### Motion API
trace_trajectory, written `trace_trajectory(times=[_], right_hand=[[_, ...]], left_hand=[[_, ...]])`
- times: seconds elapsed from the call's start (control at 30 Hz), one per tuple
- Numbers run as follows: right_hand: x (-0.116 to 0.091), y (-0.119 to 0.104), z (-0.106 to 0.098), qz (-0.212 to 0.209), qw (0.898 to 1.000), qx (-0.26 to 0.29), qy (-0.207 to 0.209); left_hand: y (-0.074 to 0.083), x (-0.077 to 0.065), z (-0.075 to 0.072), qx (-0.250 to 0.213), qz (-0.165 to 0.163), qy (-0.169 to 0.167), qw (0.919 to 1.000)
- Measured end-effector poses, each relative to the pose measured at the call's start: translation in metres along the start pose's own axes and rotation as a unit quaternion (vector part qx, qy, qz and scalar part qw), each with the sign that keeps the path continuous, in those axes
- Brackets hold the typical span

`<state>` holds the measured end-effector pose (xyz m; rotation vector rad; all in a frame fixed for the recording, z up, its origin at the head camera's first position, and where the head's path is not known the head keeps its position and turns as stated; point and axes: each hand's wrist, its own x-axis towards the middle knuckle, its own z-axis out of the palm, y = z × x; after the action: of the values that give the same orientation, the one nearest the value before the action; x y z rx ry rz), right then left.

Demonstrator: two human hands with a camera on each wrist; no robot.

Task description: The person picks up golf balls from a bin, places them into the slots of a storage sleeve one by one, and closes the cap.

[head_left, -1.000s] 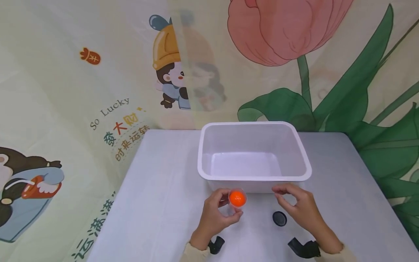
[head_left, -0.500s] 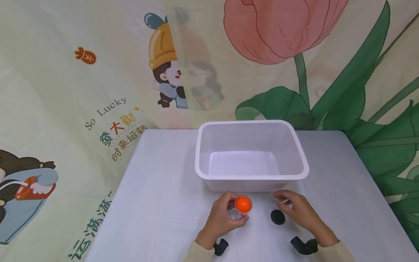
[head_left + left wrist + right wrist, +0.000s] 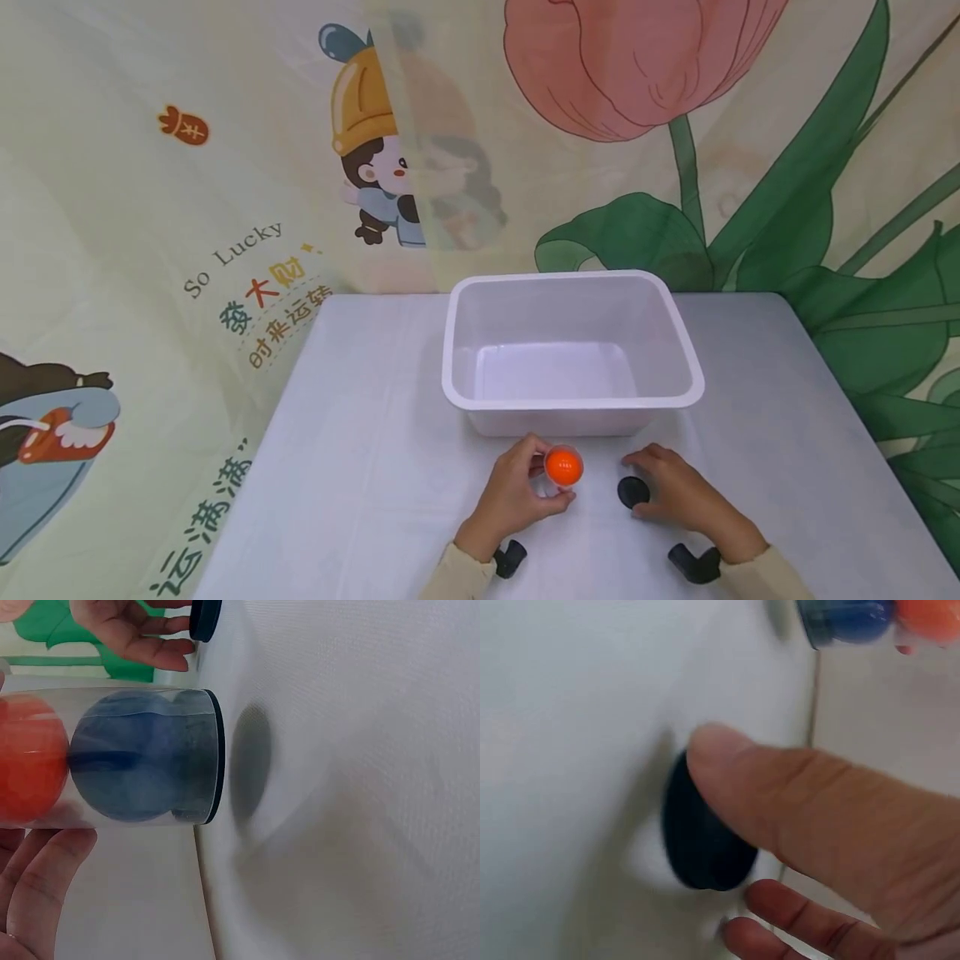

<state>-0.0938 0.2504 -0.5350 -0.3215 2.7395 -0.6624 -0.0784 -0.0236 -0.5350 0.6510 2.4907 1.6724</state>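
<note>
My left hand [image 3: 510, 487] grips a clear cylindrical container [image 3: 82, 817], fingers and thumb on opposite sides. In the left wrist view, an orange ball [image 3: 34, 761] and a blue ball [image 3: 124, 757] sit inside it, the blue one nearer the dark base [image 3: 217, 757]. A shadow shows on the cloth under that base. In the head view the orange ball is uppermost. My right hand [image 3: 682, 493] arches around a round black lid [image 3: 632, 492]; its thumb overlaps the lid's edge in the right wrist view. The head view shows a gap between index fingertip and lid.
A white plastic basin [image 3: 573, 404] with nothing visible inside stands behind both hands. White cloth covers the table [image 3: 375, 467]. Black curved pieces show at the left [image 3: 512, 558] and right [image 3: 693, 563] wrists. A printed curtain [image 3: 262, 150] hangs behind the table's far edge.
My right hand has come down around the black lid, its thumb now at the lid's edge. My left hand has shifted slightly right with the container. The head view has drifted slightly.
</note>
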Motion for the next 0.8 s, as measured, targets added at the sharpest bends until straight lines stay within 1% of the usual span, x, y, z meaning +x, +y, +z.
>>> trace_trajectory(times=[0.1,0.27,0.43,0.53,0.63,0.8], right_hand=[[0.0,0.001,0.004,-0.007,1.0,-0.015,0.005],[-0.001,0.001,0.006,-0.012,1.0,-0.024,0.01],[-0.002,0.001,0.007,-0.014,1.0,-0.023,0.009],[-0.003,-0.001,0.005,-0.024,0.999,-0.014,0.017],[-0.006,-0.004,0.001,-0.036,0.999,0.011,0.031],[-0.015,-0.014,-0.009,-0.067,0.995,0.05,0.058]], left_hand=[[-0.001,0.0,0.001,0.003,-0.004,-0.002,1.0],[-0.003,0.0,0.004,0.005,-0.009,-0.008,0.9999],[-0.007,0.0,0.006,0.014,-0.002,-0.008,0.9999],[-0.01,0.002,0.007,0.024,0.006,-0.005,0.9997],[-0.012,0.004,0.007,0.031,0.013,0.0,0.9994],[-0.013,0.004,0.009,0.027,0.017,0.001,0.9995]])
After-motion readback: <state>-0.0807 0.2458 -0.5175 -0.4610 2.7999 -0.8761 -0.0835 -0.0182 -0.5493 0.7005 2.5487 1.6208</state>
